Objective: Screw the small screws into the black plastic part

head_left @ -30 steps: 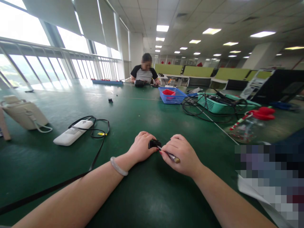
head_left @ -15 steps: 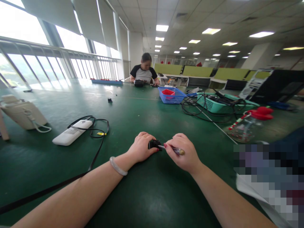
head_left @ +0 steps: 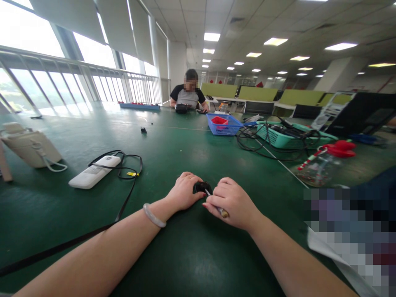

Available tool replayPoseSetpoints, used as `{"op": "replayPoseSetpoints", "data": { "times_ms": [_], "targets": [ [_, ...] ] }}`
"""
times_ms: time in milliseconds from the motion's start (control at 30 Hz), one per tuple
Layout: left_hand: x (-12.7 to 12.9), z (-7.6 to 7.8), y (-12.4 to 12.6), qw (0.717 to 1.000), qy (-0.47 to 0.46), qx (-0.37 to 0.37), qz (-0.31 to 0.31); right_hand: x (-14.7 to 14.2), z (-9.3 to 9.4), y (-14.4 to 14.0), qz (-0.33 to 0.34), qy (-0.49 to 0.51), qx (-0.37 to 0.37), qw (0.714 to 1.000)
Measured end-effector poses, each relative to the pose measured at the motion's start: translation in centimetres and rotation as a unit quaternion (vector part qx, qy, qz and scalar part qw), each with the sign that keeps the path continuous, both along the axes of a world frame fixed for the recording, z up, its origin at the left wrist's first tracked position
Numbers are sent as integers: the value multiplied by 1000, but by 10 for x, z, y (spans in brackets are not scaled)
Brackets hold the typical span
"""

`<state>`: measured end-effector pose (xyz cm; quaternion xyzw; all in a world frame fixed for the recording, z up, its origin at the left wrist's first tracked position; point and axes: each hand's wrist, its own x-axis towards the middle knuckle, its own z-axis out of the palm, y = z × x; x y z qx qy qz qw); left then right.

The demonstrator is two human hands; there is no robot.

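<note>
Small black part (head_left: 202, 187) is sitting on the green table (head_left: 198, 255), right in the middle and close to the person. Left hand (head_left: 184, 193) is curling around its left side and pinning it down, with the fingers closed on it. Right hand (head_left: 232, 203) is gripping a thin screwdriver (head_left: 216, 205), and the metal tip is touching the black part. Both hands are resting on the table, almost touching each other.

Bare green table is lying all around the hands, so open room is showing in front, behind and to the left. A black strap (head_left: 77, 239) is running from the near left edge up toward a white power strip (head_left: 94, 172), which is well apart from the hands. A beige machine (head_left: 29, 146) is standing by the far left edge. On the right, a clear bottle with a red lid (head_left: 324, 163) is lying on its side, near a blurred patch at the right edge. Farther back, a blue basket (head_left: 224, 123) and a teal basket (head_left: 286, 136) full of black cables are sitting side by side. Another person (head_left: 188, 95) is sitting at the far end of the table.
</note>
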<state>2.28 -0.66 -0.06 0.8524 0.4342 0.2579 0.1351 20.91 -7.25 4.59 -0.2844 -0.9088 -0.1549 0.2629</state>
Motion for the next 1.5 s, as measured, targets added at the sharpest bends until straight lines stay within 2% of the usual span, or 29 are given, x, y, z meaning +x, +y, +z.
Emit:
{"op": "replayPoseSetpoints", "data": {
  "times_ms": [333, 533, 733, 867, 967, 1100, 1233, 1367, 1500],
  "targets": [
    [-1, -3, 0, 1000, 6, 12, 3, 6, 1, 0, -4, 40, 13, 999],
    [-2, -3, 1, 1000, 8, 15, -7, 10, -3, 5, -19, 151, -29, 988],
    [-3, -2, 1, 999, 8, 9, -35, 17, -8, 12, -96, 306, -74, 944],
    [-4, 0, 0, 999, 10, -1, -40, 23, -11, 15, -166, 393, -147, 892],
    [-4, 1, -1, 999, 14, -9, -40, 24, -13, 17, -179, 448, -208, 851],
    [-3, 3, -2, 999, 16, -26, -40, 21, -19, 23, -190, 464, -288, 816],
    [-1, 6, -3, 998, 16, -36, -47, 18, -25, 28, -188, 440, -335, 812],
    [-1, 7, -5, 998, 18, -39, -44, 20, -24, 27, -191, 444, -309, 819],
    [0, 8, -6, 998, 22, -43, -40, 23, -21, 25, -187, 467, -302, 810]
  ]
}}
